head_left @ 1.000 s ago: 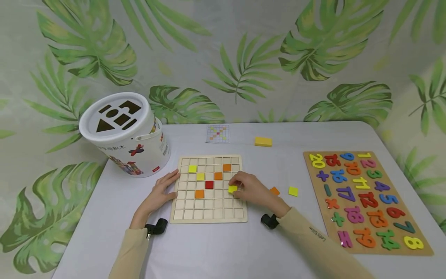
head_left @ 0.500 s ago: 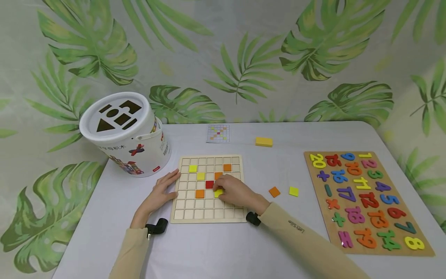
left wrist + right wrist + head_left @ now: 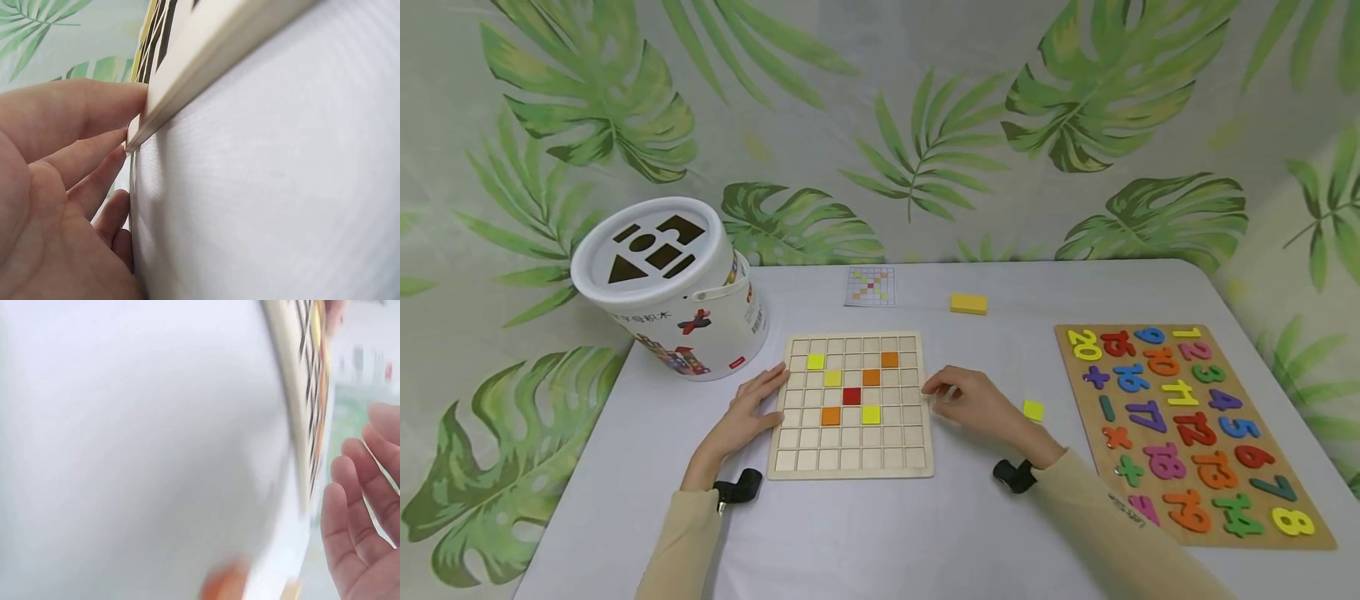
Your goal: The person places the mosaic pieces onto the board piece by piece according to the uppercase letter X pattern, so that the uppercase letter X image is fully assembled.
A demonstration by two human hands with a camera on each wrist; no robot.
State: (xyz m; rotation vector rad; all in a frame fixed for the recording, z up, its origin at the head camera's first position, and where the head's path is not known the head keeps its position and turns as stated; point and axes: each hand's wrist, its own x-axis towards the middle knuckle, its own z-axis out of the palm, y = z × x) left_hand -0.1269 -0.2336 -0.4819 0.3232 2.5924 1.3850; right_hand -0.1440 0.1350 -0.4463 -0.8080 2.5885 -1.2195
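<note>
A wooden grid board (image 3: 850, 450) lies at the table's middle, holding yellow, orange and red square tiles. A yellow tile (image 3: 871, 414) sits in the cell below and right of the red tile (image 3: 851, 396). My left hand (image 3: 751, 410) lies flat, its straight fingers (image 3: 75, 115) pressed to the board's left edge (image 3: 206, 59). My right hand (image 3: 964, 398) hovers just off the board's right side with relaxed fingers (image 3: 359, 487) and holds nothing. A loose yellow tile (image 3: 1033, 410) lies on the table right of that hand. An orange blur (image 3: 225, 584) shows below the palm in the right wrist view.
A white bucket with a shape-sorter lid (image 3: 662, 279) stands at the back left. A small pattern card (image 3: 868, 287) and a yellow block (image 3: 967, 304) lie behind the board. A wooden number puzzle (image 3: 1187, 433) fills the right side.
My right hand carried a yellow tile leftward, set it in the cell below and right of the red tile, then drew back right off the board. It now covers the loose orange tile.
</note>
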